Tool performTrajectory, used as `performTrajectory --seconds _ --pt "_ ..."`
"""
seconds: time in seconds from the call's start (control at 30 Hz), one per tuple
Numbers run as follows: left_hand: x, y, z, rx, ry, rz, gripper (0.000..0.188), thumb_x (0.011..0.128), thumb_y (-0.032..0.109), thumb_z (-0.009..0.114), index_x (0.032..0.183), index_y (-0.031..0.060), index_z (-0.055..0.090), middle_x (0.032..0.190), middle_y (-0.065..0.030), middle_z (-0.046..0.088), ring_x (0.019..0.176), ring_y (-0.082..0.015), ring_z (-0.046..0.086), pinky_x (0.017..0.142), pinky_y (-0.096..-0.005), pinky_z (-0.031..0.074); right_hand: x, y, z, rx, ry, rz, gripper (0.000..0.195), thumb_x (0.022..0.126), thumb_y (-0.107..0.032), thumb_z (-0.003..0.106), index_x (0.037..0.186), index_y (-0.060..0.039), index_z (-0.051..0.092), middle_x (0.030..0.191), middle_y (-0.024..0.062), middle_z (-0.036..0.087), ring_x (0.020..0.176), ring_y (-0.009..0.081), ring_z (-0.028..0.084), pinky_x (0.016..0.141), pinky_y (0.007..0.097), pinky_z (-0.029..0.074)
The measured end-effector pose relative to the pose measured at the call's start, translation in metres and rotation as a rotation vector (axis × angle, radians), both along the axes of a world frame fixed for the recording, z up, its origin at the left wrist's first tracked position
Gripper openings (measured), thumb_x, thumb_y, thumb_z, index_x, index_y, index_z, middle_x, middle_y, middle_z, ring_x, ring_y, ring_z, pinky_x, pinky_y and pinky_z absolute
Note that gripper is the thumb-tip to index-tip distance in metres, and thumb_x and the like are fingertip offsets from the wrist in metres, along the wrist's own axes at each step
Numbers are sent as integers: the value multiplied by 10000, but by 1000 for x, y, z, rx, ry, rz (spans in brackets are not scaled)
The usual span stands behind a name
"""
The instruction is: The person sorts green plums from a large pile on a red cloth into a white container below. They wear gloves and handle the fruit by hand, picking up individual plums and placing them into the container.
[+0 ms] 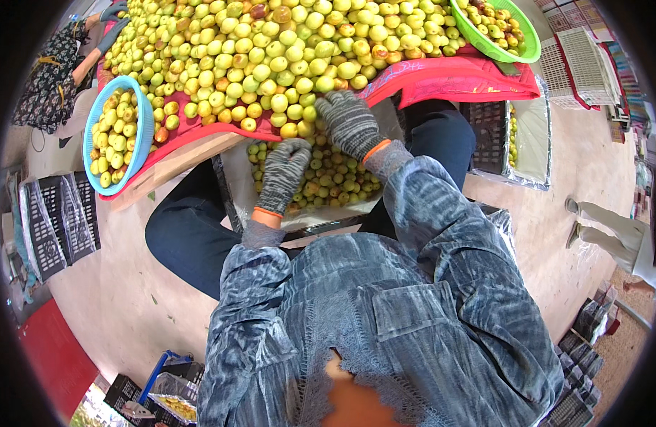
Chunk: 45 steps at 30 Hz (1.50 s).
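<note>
A broad heap of yellow-green fresh jujubes [280, 58], some with brown patches, covers the red cloth [456, 80] in front of me. My right hand [352, 123], in a grey striped knit glove, reaches to the heap's near edge. Its fingertips meet the fruit, but whether they grip any is hidden. My left hand [285, 173], gloved alike, hangs with curled fingers over a plastic-lined crate [312, 220] between my legs. More jujubes [333, 184] lie in that crate. What the left fingers may enclose cannot be seen.
A blue basket [146, 128] of jujubes stands at the cloth's left, a green basket [533, 34] at its right. Another lined crate [533, 139] sits on the floor. A co-worker's gloved hands [112, 34] are far left; a person's legs [605, 219] show at right.
</note>
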<state>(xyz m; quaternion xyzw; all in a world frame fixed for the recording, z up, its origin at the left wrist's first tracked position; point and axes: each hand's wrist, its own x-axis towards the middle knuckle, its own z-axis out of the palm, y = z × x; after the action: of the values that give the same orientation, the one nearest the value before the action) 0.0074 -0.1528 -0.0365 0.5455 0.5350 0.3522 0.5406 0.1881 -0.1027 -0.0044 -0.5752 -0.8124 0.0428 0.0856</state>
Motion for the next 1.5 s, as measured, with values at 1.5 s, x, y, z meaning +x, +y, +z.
performTrajectory --seconds 1.5 --pt "7 36 10 -416 -525 106 274 857 135 610 1101 13 582 901 -61 623 712 -130 591 596 -261 510 -4 -23 6 -374 839 -11 428 786 -299 663 1143 -85 565 986 161 626 933 310 612 802 386 489"
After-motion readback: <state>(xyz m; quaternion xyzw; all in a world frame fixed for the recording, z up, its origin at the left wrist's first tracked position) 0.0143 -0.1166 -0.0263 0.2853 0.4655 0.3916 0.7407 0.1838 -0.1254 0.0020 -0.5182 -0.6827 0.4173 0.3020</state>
